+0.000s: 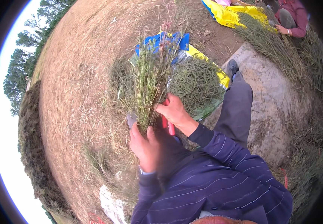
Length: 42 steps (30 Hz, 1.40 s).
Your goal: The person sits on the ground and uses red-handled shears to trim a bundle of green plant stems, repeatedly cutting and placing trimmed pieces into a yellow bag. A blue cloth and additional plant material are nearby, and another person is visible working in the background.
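A bundle of green, dry-tipped plant stems (148,82) stands upright in front of me. My left hand (145,147) is closed around its lower end, the thumb lying against the stems. At the bundle's right side, my right hand (174,114) is closed on a red-handled tool (171,128); its working end is hidden, so I cannot tell its kind. The right fingertips touch the stems. A small grey piece (131,119) shows just above my left fingers. Right of the bundle lies a heap of short cut green stems (195,82).
Blue sheeting (184,41) and yellow sheeting (223,76) lie under and behind the heap. My right leg (238,108) stretches over a pale ground sheet (269,97). Another person (297,18) sits at the far right, beside long cut stems (273,48). Dry straw (79,82) covers the left.
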{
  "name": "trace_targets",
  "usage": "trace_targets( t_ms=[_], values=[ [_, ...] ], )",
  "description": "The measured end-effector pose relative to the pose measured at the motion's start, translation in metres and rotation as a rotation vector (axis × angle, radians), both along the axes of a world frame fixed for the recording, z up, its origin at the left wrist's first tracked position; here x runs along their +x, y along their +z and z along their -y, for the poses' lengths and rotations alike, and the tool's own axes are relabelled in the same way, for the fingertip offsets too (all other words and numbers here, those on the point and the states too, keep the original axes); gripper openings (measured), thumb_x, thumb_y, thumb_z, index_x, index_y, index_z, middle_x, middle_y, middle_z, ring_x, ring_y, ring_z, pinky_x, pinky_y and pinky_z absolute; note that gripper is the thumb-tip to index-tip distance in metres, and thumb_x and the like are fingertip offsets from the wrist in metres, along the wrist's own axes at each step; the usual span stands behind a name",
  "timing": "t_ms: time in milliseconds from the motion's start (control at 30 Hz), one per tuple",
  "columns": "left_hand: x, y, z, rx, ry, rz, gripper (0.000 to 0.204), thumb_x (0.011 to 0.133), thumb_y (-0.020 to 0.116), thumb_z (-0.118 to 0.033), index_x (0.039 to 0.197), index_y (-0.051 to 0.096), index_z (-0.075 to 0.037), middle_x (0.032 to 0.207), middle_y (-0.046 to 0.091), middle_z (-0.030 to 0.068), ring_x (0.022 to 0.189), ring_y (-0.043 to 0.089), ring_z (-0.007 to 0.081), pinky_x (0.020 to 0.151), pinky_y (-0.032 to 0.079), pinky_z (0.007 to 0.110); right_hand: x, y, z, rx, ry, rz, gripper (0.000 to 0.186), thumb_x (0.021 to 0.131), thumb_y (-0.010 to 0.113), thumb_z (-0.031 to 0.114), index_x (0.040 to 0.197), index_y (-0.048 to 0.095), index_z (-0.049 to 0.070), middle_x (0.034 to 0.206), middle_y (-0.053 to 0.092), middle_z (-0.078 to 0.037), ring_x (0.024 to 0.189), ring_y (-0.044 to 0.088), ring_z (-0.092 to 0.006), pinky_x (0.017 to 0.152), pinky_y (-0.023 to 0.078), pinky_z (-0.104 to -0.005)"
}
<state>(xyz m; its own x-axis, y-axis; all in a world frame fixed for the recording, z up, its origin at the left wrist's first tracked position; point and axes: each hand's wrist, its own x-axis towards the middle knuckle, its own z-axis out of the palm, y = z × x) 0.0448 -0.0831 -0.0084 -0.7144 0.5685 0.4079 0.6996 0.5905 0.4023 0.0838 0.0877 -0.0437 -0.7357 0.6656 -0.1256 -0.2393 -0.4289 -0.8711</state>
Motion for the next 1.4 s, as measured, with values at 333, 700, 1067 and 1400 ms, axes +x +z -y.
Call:
trace_targets(
  t_ms=[333, 700, 1067, 1400],
  values=[
    [-0.048, 0.01, 0.028, 0.063, -0.047, 0.443, 0.033, 0.109, 0.061, -0.019, 0.124, 0.068, 0.009, 0.094, 0.073, 0.0172, 0.084, 0.067, 0.0239, 0.079, 0.053, 0.037, 0.013, 0.006, 0.003, -0.032, 0.123, 0.026, 0.017, 0.09, 0.071, 0.003, 0.107, 0.068, 0.001, 0.093, 0.068, 0.0, 0.079, 0.061, -0.0109, 0.073, 0.051, -0.0312],
    [-0.057, 0.003, 0.027, 0.467, 0.076, 0.733, 0.03, 0.111, 0.052, -0.012, 0.082, 0.048, -0.003, 0.075, 0.038, -0.0043, 0.071, 0.034, 0.0091, 0.063, 0.03, 0.033, 0.015, -0.019, 0.004, -0.198, 0.165, -0.127, 0.023, 0.09, 0.068, 0.001, 0.113, 0.064, -0.001, 0.099, 0.07, -0.005, 0.086, 0.067, -0.0151, 0.08, 0.055, -0.0338],
    [-0.068, -0.013, 0.039, 0.371, 0.059, 0.752, 0.03, 0.106, 0.071, -0.022, 0.089, 0.059, 0.0, 0.083, 0.053, -0.0012, 0.078, 0.043, 0.0092, 0.068, 0.037, 0.029, 0.018, -0.012, 0.006, -0.205, 0.219, -0.062, 0.037, 0.091, 0.072, -0.001, 0.127, 0.063, 0.0, 0.107, 0.07, -0.004, 0.096, 0.068, -0.0155, 0.086, 0.055, -0.0354],
    [-0.074, -0.008, 0.038, 0.661, 0.084, 0.934, 0.021, 0.11, 0.066, -0.02, 0.093, 0.061, -0.008, 0.086, 0.057, -0.0045, 0.077, 0.043, 0.0053, 0.069, 0.037, 0.025, 0.018, -0.016, -0.003, -0.266, 0.257, -0.077, 0.034, 0.093, 0.07, 0.005, 0.126, 0.062, -0.001, 0.104, 0.068, -0.007, 0.089, 0.067, -0.0185, 0.079, 0.056, -0.036]
  ],
)
